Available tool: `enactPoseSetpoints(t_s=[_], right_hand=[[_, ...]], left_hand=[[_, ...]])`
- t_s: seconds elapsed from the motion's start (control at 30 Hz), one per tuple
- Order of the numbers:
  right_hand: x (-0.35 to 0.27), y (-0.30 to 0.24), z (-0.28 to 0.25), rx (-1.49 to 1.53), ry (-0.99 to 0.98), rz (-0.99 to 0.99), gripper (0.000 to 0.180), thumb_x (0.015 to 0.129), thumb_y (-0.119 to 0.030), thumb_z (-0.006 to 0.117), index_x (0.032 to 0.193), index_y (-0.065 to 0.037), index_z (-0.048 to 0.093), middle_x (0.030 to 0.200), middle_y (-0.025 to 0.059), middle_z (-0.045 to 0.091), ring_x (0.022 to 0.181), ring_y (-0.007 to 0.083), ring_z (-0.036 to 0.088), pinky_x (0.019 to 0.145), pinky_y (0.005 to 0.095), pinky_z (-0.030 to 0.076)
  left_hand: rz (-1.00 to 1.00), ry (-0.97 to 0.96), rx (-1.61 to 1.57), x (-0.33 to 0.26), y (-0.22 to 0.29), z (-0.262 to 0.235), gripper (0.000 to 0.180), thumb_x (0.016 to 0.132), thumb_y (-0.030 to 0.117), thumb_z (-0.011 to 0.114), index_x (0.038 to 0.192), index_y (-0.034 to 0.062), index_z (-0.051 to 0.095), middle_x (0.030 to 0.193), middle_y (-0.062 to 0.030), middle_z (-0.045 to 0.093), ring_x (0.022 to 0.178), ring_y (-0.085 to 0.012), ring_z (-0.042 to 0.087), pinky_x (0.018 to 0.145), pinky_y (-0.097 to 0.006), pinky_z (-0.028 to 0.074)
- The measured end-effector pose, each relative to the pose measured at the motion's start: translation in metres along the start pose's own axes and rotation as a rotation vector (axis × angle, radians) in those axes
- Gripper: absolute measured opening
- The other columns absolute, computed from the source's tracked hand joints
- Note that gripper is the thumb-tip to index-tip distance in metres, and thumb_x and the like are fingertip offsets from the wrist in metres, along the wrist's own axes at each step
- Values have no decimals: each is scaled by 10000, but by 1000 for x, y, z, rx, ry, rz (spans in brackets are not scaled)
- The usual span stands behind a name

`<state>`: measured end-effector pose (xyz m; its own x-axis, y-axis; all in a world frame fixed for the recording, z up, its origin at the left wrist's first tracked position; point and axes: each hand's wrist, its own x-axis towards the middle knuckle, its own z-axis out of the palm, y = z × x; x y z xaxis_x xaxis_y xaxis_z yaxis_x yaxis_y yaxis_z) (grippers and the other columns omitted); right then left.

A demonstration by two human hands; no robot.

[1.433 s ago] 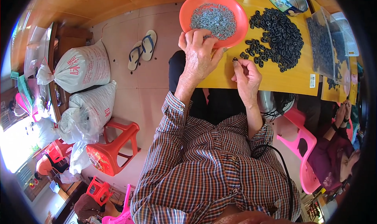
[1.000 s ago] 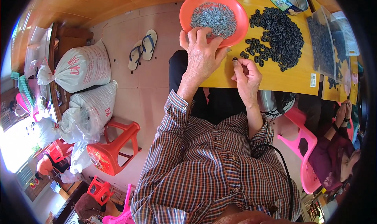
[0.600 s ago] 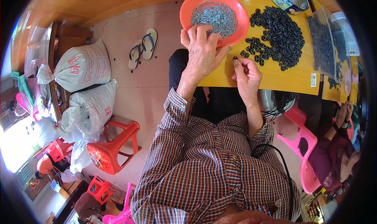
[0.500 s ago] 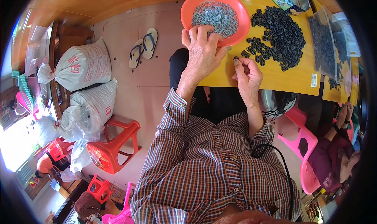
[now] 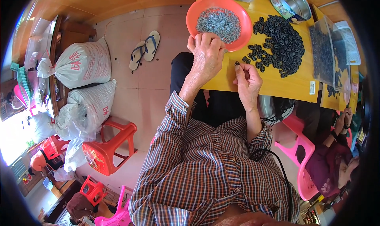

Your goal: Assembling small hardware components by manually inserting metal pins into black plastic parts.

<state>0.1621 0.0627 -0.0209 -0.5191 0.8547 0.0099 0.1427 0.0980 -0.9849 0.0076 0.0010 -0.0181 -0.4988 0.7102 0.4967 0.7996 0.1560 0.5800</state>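
My left hand (image 5: 206,57) lies at the near left rim of an orange-red plastic bowl (image 5: 246,33), its fingers curled together. Their tips are hidden, and I cannot make out what they hold. Small grey metal pins (image 5: 221,25), apparently screws, are heaped inside the bowl. Just right of it, over the table's near edge, my right hand (image 5: 249,83) pinches a small black part (image 5: 237,63) between thumb and fingers. Beyond that hand, many small black oval parts (image 5: 287,46) with holes spread in a pile on the yellow table (image 5: 273,85).
A round tin (image 5: 299,6) and a clear plastic box (image 5: 322,52) of dark parts stand past the pile. A seated person (image 5: 332,162) is at the right. On the left are white sacks (image 5: 85,65), a red stool (image 5: 118,143) and flip-flops (image 5: 150,46).
The fingers of my left hand have drawn closer together at the bowl. My right hand keeps its pinch on the black part. The whole view has shifted slightly.
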Motion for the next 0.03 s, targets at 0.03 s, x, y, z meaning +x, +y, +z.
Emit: enactPoseSetpoints(t_s=[0.03], right_hand=[[0, -1, 0, 3, -4, -2, 136, 896, -112, 642, 915, 19, 612, 695, -5, 586, 507, 38, 494, 472, 174, 401]], left_hand=[[-7, -2, 11, 0, 2, 0, 142, 733, 103, 700, 855, 81, 631, 1000, -66, 528, 1013, -272, 465, 977, -555, 239]])
